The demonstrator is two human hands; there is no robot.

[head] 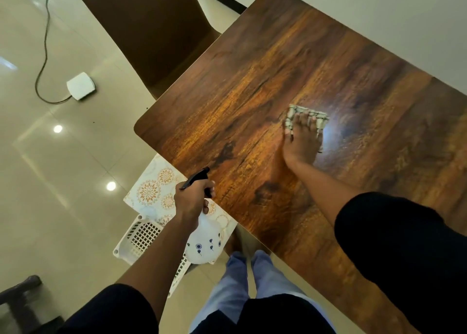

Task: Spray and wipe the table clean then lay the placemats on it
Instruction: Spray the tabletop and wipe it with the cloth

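The brown wooden table (pixel 265 81) fills the middle and right of the head view. My right hand (pixel 300 141) lies flat with straight fingers on a checked white cloth (pixel 322 117), pressing it onto the tabletop near the middle. My left hand (pixel 192 202) grips the neck of a white spray bottle (pixel 204 245) with a black trigger head, held just off the table's near left edge. Placemats (pixel 149 192) with orange flower prints lie on a white basket below that edge.
The white lattice basket (pixel 141 237) stands on the tiled floor beside my legs. A brown chair (pixel 151 30) is pushed against the table's far left side. A white box with a cable (pixel 80 86) lies on the floor. Dark furniture sits at bottom left.
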